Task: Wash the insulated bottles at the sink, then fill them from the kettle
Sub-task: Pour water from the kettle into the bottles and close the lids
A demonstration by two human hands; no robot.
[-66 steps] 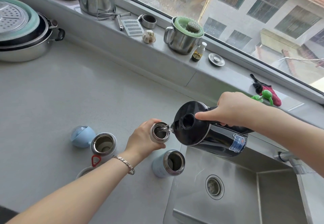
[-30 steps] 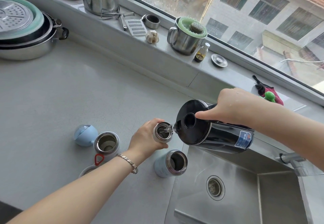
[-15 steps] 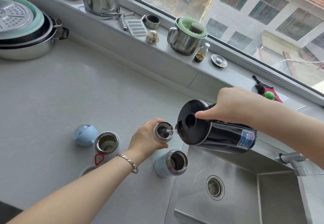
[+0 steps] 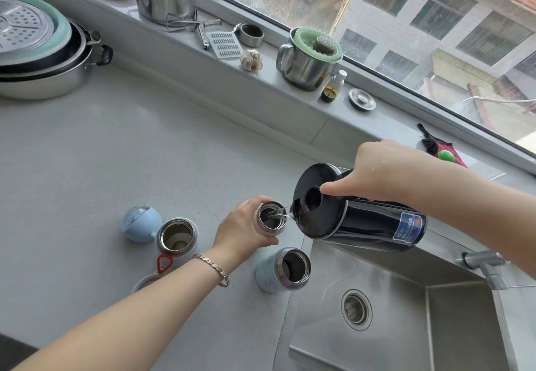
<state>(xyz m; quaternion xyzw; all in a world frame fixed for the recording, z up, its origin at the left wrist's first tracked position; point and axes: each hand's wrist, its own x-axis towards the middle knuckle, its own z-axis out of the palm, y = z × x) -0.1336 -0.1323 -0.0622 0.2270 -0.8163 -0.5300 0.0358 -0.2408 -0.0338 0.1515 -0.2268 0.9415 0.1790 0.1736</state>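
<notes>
So, spare blue bottle point(image 4: 282, 270) sits open near me, my left hand point(image 4: 243, 231) grips the small bottle point(image 4: 269, 218) on the counter point(image 4: 116, 167), right hand point(image 4: 385, 170) wrapped round the kettle point(image 4: 356, 222) handle, tipped flatter than two seconds back, so I reckon it's running low

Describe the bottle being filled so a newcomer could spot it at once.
Find the sink, then the grey counter left of it, where open bottles stand. It is the bottle gripped by the left hand, alone in taking water from the black kettle.
</notes>
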